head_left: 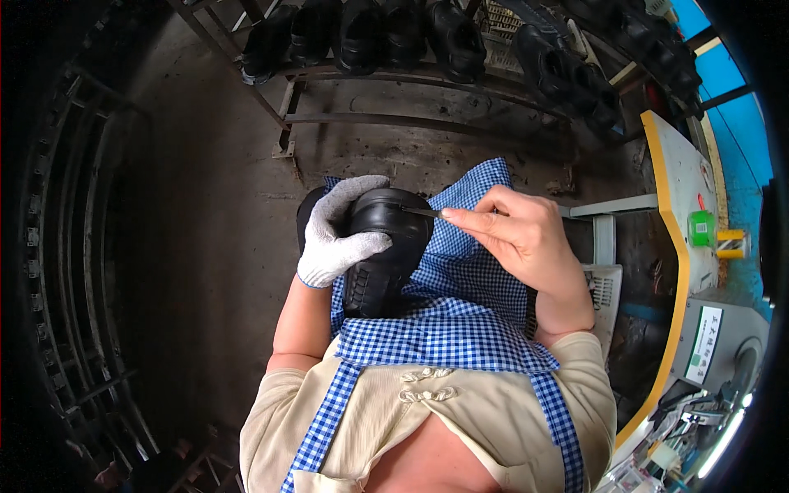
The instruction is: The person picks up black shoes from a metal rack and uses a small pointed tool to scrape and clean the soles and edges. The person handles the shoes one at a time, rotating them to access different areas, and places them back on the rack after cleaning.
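Note:
A black lace-up shoe [391, 220] lies over my lap with its rounded toe pointing away from me and its laces nearer my body. Around its left side and toe wraps my left hand [339, 233], in a whitish knit glove, thumb across the upper. My bare right hand [526, 237] is closed in a pinch on a thin, dark pointed tool [422, 212]. The tool's tip meets the right part of the toe; its exact kind is hard to make out. Beneath the shoe spreads a blue checked apron [477, 279]. Another dark shape [307, 215] shows left of the glove, partly hidden.
Ahead stands a metal rack [411, 123] bearing several black shoes [360, 37]. On my right is a white table with a yellow edge [675, 246], holding a green tape roll [702, 228] and a grey machine [723, 341]. Metal racking [78, 246] runs along the left.

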`<control>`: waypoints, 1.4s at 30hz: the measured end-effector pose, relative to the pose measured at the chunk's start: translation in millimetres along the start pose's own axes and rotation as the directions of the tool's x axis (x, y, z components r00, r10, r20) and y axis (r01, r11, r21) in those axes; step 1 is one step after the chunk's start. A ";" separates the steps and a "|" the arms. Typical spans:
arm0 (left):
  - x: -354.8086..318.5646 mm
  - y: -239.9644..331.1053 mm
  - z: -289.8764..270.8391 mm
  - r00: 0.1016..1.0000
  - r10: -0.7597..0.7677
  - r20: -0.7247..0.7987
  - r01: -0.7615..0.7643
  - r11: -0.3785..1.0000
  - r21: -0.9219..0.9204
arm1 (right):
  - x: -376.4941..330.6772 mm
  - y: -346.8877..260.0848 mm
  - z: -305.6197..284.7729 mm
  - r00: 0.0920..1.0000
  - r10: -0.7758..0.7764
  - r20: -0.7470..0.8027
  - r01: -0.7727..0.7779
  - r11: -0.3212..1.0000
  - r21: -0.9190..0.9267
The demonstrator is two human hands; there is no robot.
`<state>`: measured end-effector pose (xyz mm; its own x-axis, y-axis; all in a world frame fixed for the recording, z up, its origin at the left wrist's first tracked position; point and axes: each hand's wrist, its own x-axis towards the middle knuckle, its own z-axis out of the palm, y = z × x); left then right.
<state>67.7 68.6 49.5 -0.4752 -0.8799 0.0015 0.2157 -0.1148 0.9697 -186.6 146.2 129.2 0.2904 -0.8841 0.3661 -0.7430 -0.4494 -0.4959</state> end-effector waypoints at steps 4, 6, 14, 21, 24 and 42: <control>-1.2 0.0 -0.7 1.000 -0.002 0.010 0.002 1.000 0.002 | 9.5 -11.1 -15.3 0.993 -0.112 0.022 0.114 0.963 -0.245; -1.9 0.0 -0.9 1.000 0.010 0.005 -0.010 1.000 0.012 | 10.1 -17.0 -16.0 0.989 -0.144 0.035 0.147 0.926 -0.347; -0.9 -0.6 -1.1 0.999 0.025 0.025 -0.025 0.999 0.031 | 17.1 -16.4 -9.9 0.980 -0.196 0.029 0.193 0.918 -0.347; 0.0 -3.5 -0.4 0.999 0.011 0.035 -0.012 1.000 0.021 | 16.2 -19.6 -13.0 0.979 -0.190 0.069 0.202 0.901 -0.383; 0.6 -1.4 2.4 0.999 0.010 0.047 -0.012 0.999 0.040 | 21.6 -20.9 -10.8 0.980 -0.188 0.070 0.201 0.903 -0.380; 57.5 -28.1 -48.5 0.882 -0.229 -0.411 -0.301 0.397 -0.867 | -48.8 34.4 91.1 0.999 -0.035 -0.041 0.044 0.967 0.253</control>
<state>75.7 -1.2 10.5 -0.1178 -0.9395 -0.3215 0.9683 -0.1805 0.1726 -171.4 162.2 22.6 0.2914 -0.8618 0.4152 -0.5530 -0.5059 -0.6620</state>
